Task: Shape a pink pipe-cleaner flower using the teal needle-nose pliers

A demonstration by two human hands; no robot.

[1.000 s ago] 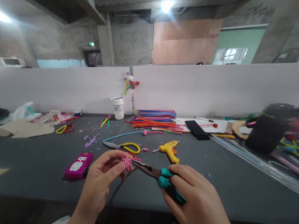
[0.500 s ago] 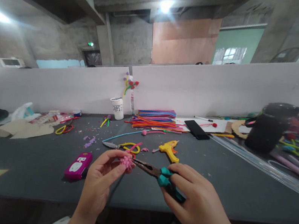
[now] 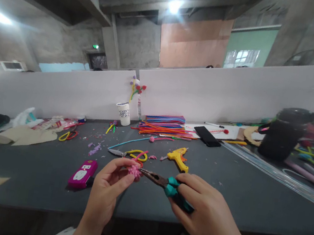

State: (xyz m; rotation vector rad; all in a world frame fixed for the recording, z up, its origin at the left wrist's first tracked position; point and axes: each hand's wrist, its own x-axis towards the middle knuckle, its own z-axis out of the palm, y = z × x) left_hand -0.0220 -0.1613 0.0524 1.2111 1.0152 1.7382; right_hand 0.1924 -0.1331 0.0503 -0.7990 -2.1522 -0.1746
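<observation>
Between the thumb and fingers of my left hand is a pink pipe-cleaner flower, with a pink stem end sticking up behind it. My right hand is wrapped round the teal-and-black handles of needle-nose pliers. The pliers' tips touch the right side of the flower; whether they pinch a strand is too small to tell. Just beyond the hands lie scissors with yellow and orange handles, partly hidden by my left fingers, and a yellow glue gun.
On the grey table are a magenta device, a pile of coloured pipe cleaners, a black phone and a patterned paper cup. A black jug stands at the right. A white partition runs along the back.
Hands, flower and pliers hold nearly the same pose, with the flower turned very slightly at the pliers' tips. The whole view has shifted a little. A person's head now shows at the far right back.
</observation>
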